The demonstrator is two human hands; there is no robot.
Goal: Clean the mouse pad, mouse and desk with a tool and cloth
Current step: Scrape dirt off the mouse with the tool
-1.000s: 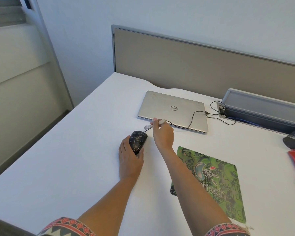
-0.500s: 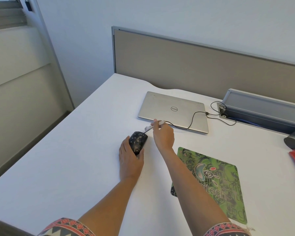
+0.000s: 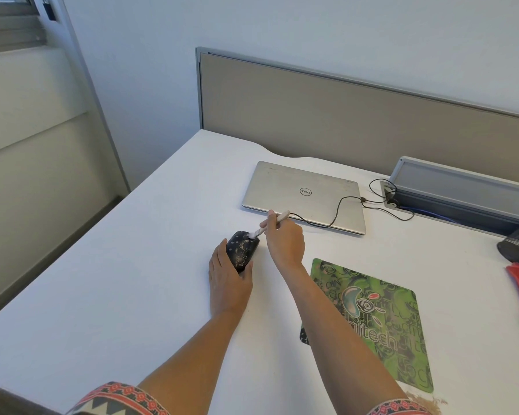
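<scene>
Head view: black mouse [image 3: 241, 248], speckled with pale debris, sits on white desk [image 3: 132, 280], left of green mouse pad [image 3: 378, 322], apart from it. Left hand [image 3: 228, 283] grips mouse from near end, fingers and thumb curled along its sides. Right hand [image 3: 285, 244] just right of mouse, pinching small white brush [image 3: 271, 224]; bristle end touches mouse's far end. Closed silver laptop [image 3: 303, 193] behind hands, black cable [image 3: 339, 211] lying across its lid.
</scene>
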